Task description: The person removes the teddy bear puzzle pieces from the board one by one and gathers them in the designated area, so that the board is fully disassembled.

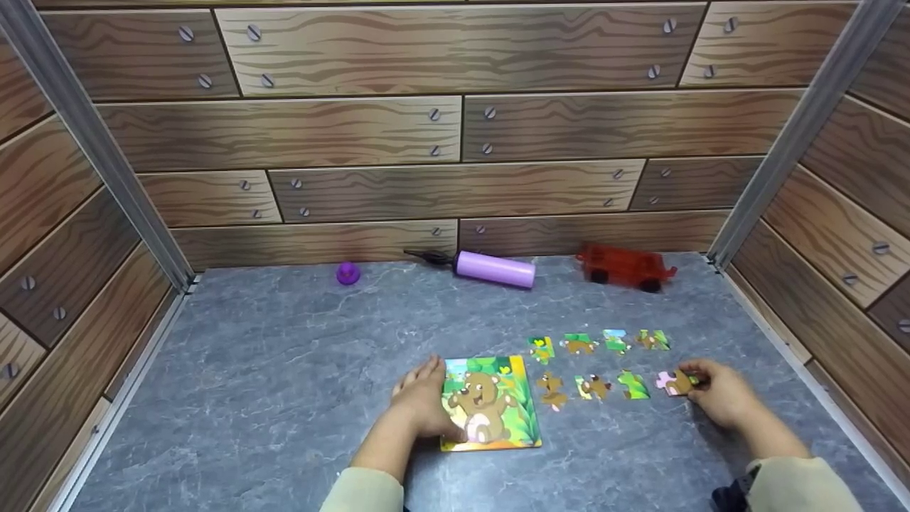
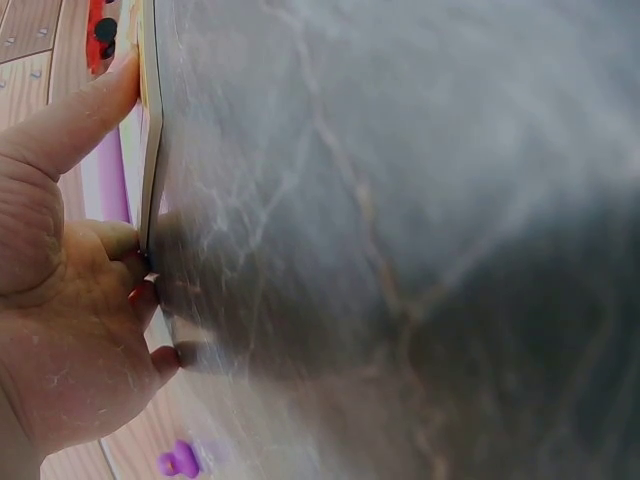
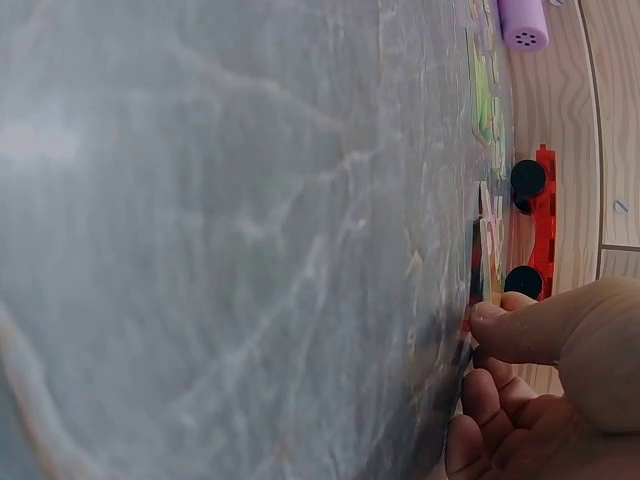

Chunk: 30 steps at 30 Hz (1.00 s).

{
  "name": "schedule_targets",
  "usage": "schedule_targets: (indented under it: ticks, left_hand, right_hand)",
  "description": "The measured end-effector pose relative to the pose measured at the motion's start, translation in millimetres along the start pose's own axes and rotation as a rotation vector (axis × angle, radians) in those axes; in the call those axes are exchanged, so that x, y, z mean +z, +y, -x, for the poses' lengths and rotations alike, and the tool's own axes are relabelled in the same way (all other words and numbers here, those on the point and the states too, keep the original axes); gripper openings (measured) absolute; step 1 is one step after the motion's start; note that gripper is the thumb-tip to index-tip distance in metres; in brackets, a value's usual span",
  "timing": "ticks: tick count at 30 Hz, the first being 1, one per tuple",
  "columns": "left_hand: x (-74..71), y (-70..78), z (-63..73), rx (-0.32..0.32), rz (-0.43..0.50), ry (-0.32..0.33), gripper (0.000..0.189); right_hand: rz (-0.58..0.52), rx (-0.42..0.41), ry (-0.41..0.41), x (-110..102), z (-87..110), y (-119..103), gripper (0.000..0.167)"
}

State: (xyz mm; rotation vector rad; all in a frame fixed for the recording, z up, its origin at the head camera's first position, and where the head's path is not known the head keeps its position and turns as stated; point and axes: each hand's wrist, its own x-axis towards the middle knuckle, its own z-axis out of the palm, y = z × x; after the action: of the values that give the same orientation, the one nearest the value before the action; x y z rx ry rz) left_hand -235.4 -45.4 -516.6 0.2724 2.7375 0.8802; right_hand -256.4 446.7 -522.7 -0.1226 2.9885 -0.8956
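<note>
A square puzzle board (image 1: 485, 405) with a brown cartoon bear lies flat on the grey surface. My left hand (image 1: 424, 402) grips its left side, the thumb over the lower left corner and the fingers along the edge. In the left wrist view, the board's edge (image 2: 152, 130) shows between thumb and fingers. At the right, my right hand (image 1: 721, 395) pinches a pink and brown puzzle piece (image 1: 672, 382) between thumb and fingers, low over the surface. Other loose pieces lie in two rows between the hands, among them a green piece (image 1: 633, 385) and a brown bear piece (image 1: 551, 391).
Along the back wall lie a small purple toy (image 1: 348, 273), a lilac hand pump (image 1: 495, 269) with a black nozzle, and a red toy wagon (image 1: 625, 267) with black wheels. Wood-patterned panels (image 1: 370, 131) enclose the surface at the back and both sides.
</note>
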Motion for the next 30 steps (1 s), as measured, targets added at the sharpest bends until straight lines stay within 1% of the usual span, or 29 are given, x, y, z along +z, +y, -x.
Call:
schedule_targets:
  ticks: [2,7,10,13,17,21,24,28,30]
  left_hand:
    - [0.6,-0.3,-0.3,0.000,0.005,0.001,0.127]
    - [1.7,-0.7,-1.5,-0.004,0.006,-0.001,0.127]
    - [1.7,-0.8,-1.8,-0.005,0.003,-0.002,0.128]
    - [1.2,-1.0,-1.9,-0.005,0.003,-0.004,0.128]
    - [0.6,-1.3,-1.9,-0.007,0.001,-0.006,0.127]
    - [0.8,-1.4,-2.1,-0.007,0.000,-0.005,0.127]
    - [1.2,-1.3,-2.2,-0.003,0.005,-0.004,0.127]
    - [0.7,-0.6,-1.8,-0.006,0.003,-0.009,0.127]
    - [0.2,-0.2,-1.4,-0.008,0.000,-0.011,0.127]
  right_hand:
    - [-0.002,0.018,-0.007,0.1,0.1,-0.5,0.042]
    - [-0.014,0.102,-0.030,-1.6,0.1,-4.5,0.047]
    - [-0.015,0.123,-0.013,-2.3,0.2,-11.2,0.049]
    - [-0.013,0.097,0.022,-0.9,-0.1,-24.0,0.050]
    - [-0.045,0.005,0.092,8.5,-0.4,-50.1,0.049]
    - [-0.114,-0.083,0.145,24.8,0.8,-81.5,0.048]
    - [-0.143,-0.112,0.139,37.5,2.4,-103.0,0.050]
    - [-0.147,-0.123,0.110,55.3,5.5,-128.7,0.051]
    - [-0.173,-0.136,0.103,65.6,6.7,-141.8,0.052]
